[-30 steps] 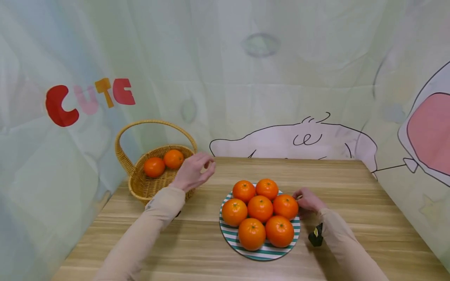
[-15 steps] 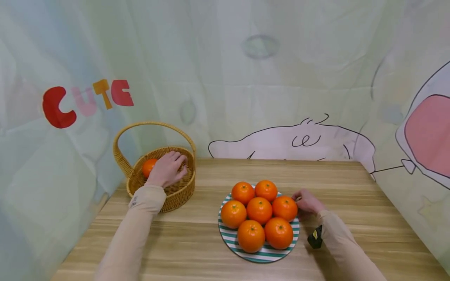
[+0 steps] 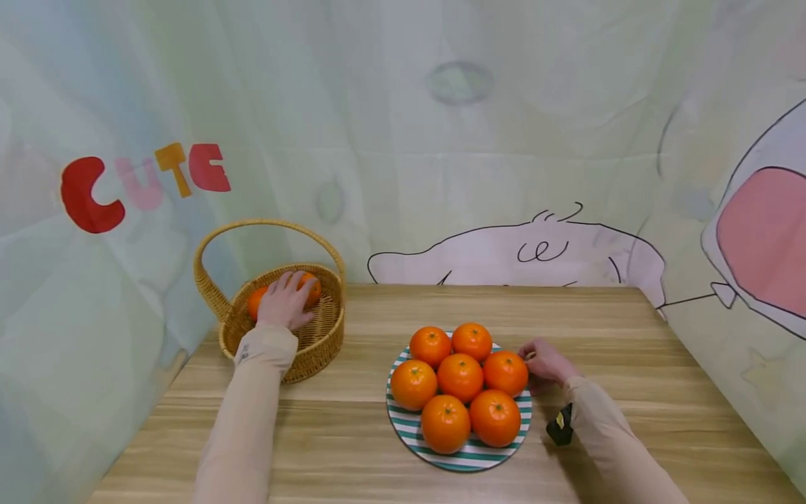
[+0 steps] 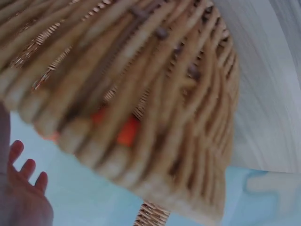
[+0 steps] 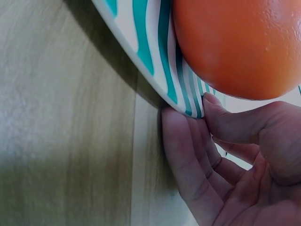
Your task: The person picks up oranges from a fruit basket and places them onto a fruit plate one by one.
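Observation:
In the head view, my left hand [image 3: 285, 302] is over the wicker basket [image 3: 324, 343], fingers spread across its oranges. One orange [image 3: 255, 302] shows left of the hand, another orange [image 3: 310, 288] by its fingertips; whether they touch is hard to tell. In the left wrist view the fingers of my left hand [image 4: 28, 188] look loosely extended beside the basket's woven wall [image 4: 141, 94]. My right hand [image 3: 546, 360] pinches the rim of the green-and-white striped plate [image 3: 466, 458], thumb on top and fingers beneath. Several oranges [image 3: 461, 378] sit on that plate.
The basket's tall handle [image 3: 271, 222] arches above it. Both stand on a wooden table [image 3: 352, 434], the plate right of the basket. A printed curtain [image 3: 390, 140] hangs behind and at the sides. A dark object [image 3: 560, 425] is at the right wrist.
My left hand has moved left from the basket's right rim to above the oranges inside, its fingers spreading. The right hand keeps its pinch on the plate. The head view has shifted slightly.

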A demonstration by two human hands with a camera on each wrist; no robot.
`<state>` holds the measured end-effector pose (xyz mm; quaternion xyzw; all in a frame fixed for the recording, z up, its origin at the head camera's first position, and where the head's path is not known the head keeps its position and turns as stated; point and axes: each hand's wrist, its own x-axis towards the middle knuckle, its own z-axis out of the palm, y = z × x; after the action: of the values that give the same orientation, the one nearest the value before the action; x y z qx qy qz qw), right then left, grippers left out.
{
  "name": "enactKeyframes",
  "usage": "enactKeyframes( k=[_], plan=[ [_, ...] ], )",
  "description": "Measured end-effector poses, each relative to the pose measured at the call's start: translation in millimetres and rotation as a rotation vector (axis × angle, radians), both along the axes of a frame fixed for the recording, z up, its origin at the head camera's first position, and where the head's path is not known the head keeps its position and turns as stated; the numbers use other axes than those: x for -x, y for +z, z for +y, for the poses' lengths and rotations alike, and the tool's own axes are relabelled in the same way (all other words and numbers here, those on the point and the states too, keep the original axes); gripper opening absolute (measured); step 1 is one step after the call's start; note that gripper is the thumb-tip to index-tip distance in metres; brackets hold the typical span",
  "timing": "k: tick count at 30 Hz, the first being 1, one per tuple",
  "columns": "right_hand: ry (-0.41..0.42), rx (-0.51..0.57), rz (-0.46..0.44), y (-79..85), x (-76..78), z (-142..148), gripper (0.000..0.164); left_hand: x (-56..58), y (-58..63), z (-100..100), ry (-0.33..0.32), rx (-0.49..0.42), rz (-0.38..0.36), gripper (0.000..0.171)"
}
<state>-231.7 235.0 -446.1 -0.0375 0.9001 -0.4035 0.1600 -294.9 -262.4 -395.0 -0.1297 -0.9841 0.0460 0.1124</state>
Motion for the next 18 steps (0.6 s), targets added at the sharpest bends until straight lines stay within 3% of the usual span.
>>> enactKeyframes(
  k=[8,18],
  plan=[
    [-0.008,-0.002,-0.01,-1.8,1.0,-1,0.015,4.2,-2.5,4,0.102,0.002,-0.116,0.081],
    [-0.008,0.025,-0.012,-4.1,1.5,0,0.016,7.8,7.7,13,0.166,-0.054,-0.216,0.085]
  ],
)
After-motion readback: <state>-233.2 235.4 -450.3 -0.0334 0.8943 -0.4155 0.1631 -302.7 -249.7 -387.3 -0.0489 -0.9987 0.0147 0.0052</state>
